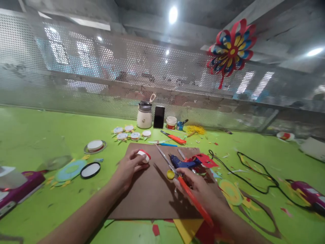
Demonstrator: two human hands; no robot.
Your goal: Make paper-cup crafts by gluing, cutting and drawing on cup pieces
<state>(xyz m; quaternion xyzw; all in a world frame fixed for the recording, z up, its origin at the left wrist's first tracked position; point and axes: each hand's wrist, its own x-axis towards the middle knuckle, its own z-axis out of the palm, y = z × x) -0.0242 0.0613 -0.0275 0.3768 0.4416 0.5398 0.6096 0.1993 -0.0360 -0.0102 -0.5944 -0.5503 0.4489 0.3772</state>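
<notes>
1. Your left hand (131, 168) is holding a small white disc (142, 155) with a red rim; your fingers and thumb are pinching it in a narrow grip. The disc is sitting over the cardboard (149, 200), in from its far left corner.
2. Your right hand (195, 184) is gripping the scissors (194, 198) by their orange handles, fingers wrapping round them. The blades are pointing towards the cardboard's far edge; you cannot tell how far apart they are standing.
3. A small yellow disc (170, 174) is showing just beside your right fingertips; whether they are touching it, you cannot tell.
4. A blue glue gun (183, 163) is lying near the cardboard's far right corner, with red paper (208, 160) beside it.
5. Beyond the cardboard's far edge, an orange cutter (175, 138) is lying on the bench (76, 130).
6. Along the bench's far edge, a flask (144, 118), a phone (159, 117), a white tub (171, 122) and a blue jar (180, 126) are standing in a row. 4 paper gears (122, 136) are lying in front and to the left of the flask.
7. Off the cardboard's left edge, a black-rimmed disc (90, 170) is lying beside a pale blue paper ring (61, 174).
8. Off its right edge, a yellow-green paper disc (230, 192) is lying, and a black cable (254, 159) is winding across the bench.
</notes>
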